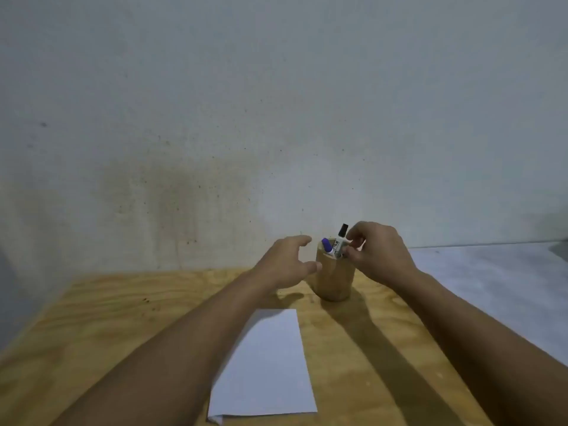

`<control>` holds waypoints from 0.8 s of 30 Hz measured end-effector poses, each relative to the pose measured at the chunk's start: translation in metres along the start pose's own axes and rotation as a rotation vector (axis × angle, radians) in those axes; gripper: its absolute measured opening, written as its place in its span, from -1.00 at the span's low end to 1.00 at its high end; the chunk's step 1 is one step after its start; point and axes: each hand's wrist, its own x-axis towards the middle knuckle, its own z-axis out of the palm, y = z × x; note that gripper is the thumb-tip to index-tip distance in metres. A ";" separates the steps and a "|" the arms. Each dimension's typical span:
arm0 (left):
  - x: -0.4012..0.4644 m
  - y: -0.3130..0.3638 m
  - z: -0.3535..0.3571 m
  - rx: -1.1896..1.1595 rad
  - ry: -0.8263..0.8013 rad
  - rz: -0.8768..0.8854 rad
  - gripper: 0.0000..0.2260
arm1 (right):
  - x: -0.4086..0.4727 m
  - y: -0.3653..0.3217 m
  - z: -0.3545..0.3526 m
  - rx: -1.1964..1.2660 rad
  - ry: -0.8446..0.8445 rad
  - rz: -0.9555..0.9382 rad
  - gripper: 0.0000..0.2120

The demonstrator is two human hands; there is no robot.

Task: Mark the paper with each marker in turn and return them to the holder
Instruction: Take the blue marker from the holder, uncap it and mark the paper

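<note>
A round wooden holder [334, 279] stands on the plywood table [123, 318] near the wall. Two markers stick out of it: a blue-capped marker [326, 245] leaning left and a black-capped marker [340, 240] with a white body. My right hand [378, 252] pinches the black-capped marker's body at the holder's rim. My left hand [289, 261] is at the holder's left side with fingers spread, thumb close to or touching its wall. A white sheet of paper [267, 367] lies in front of the holder, between my forearms, with no mark visible on it.
A stained grey wall [215, 149] rises directly behind the table. A pale grey surface [491, 287] adjoins the table on the right. The paper's near left corner is folded over.
</note>
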 end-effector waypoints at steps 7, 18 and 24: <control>0.015 -0.004 0.009 -0.124 -0.047 -0.026 -0.36 | 0.016 -0.004 0.018 0.051 -0.133 0.021 -0.73; 0.024 -0.015 0.022 -0.270 0.048 -0.048 -0.52 | 0.019 0.004 0.027 0.084 -0.134 -0.001 -0.85; 0.023 -0.014 0.026 -0.251 0.064 -0.051 -0.53 | 0.016 -0.010 0.009 0.183 0.140 -0.065 -0.81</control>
